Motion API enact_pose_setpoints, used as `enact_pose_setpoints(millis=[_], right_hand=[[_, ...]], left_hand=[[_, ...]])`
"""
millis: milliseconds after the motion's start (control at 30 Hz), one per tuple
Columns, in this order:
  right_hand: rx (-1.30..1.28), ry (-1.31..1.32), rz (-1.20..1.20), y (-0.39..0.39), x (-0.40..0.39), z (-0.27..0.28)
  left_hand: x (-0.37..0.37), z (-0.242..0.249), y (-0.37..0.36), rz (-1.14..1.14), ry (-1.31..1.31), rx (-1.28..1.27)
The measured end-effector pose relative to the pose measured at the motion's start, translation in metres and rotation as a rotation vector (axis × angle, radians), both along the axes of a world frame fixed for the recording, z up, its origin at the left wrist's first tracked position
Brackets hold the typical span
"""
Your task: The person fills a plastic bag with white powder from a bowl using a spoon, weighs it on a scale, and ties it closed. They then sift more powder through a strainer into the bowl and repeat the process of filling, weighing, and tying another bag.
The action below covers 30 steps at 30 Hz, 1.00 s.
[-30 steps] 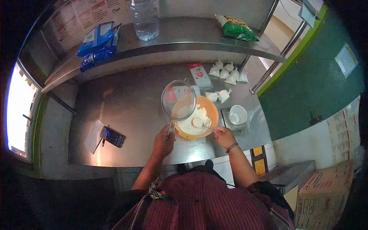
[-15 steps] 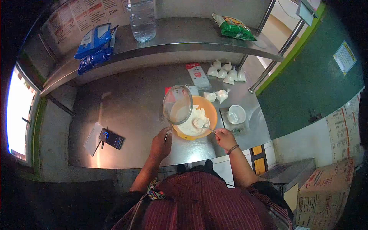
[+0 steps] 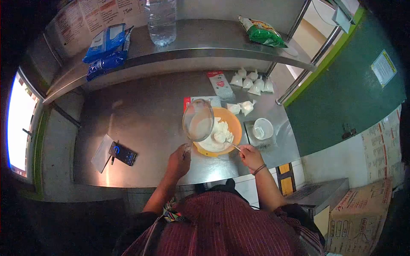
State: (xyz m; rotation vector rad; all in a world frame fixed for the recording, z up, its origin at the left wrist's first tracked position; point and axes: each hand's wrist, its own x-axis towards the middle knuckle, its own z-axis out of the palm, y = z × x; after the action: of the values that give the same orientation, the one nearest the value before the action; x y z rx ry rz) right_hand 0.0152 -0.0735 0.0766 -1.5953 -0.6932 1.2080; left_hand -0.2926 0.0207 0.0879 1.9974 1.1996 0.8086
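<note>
My left hand is closed round the handle of a round mesh sieve, which is tilted over the left part of an orange bowl. White powder lies in the bowl, heaped toward its right side. My right hand grips the handle of a spoon, whose bowl end is in the powder. To the right of the orange bowl, a clear plastic tub stands on a flat square surface that looks like a scale; it is partly hidden by the tub.
Behind the bowl are several knotted bags of white powder and red-and-white packets. A phone lies at left beside a paper. The shelf above holds a water bottle, blue packets and a green packet.
The sieve has dropped slightly, with its rim lower and a little farther right, showing more of the packet behind. My right hand keeps the spoon in the powder, moved only slightly.
</note>
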Motion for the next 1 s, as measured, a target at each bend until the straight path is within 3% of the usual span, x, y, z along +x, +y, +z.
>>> enact_pose_setpoints(millis=[33,367,467,533,633,733,933,1000], right_hand=[[0.0,-0.002,0.0,0.0,-0.002,0.007],[0.047,0.169,0.043,0.027,-0.021,0.044],[0.046,0.132,0.075,0.033,-0.024,0.038],[0.058,0.135,0.106,0.036,-0.024,0.038],[0.042,0.129,0.111,0.035,-0.02,0.041],[0.053,0.177,0.094,0.03,-0.009,0.047],[0.091,0.135,0.013,0.009,0.034,0.061],[0.132,0.105,0.006,-0.002,0.057,0.063]], left_hand=[[0.001,0.007,-0.001,0.02,0.019,-0.162],[-0.005,-0.021,-0.001,-0.083,-0.123,-0.209],[0.001,0.004,-0.013,-0.034,-0.091,-0.243],[0.003,-0.005,-0.017,-0.012,-0.313,-0.611],[0.008,-0.017,-0.021,-0.053,-0.232,-0.436],[0.027,0.001,-0.027,0.008,-0.302,-0.601],[0.08,0.04,-0.033,-0.052,-0.13,-0.487],[0.104,0.029,-0.034,-0.106,-0.253,-0.495]])
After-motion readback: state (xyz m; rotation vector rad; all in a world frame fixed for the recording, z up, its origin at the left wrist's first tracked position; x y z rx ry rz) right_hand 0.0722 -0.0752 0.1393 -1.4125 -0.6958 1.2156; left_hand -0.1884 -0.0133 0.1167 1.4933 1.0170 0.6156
